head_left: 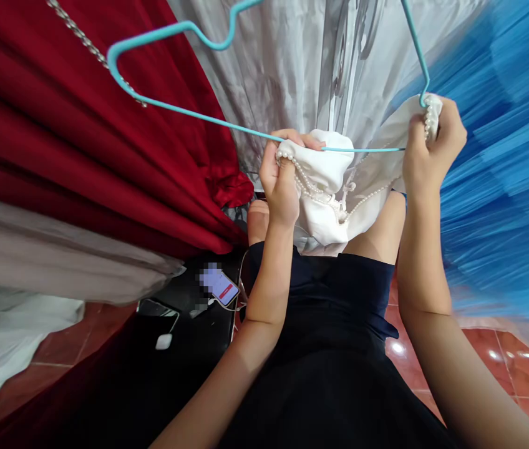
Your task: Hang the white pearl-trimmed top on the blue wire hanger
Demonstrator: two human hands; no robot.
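A white garment with pearl-beaded trim (325,219) hangs between my two hands above my lap. My left hand (284,178) is closed on its beaded edge, and my fingers also lie over the lower bar of a light-blue clothes hanger (208,120). My right hand (433,146) pinches another beaded part of the garment at the hanger's right corner. Some of the white cloth is draped around the bar between my hands. The hanger's hook is outside the view.
Red cloth (171,156) hangs at the left, white drapery (278,68) ahead and blue tulle (503,187) at the right. A lit phone (223,285) with a cable rests on a black surface (199,337) at my left. Red tiles (521,368) cover the floor.
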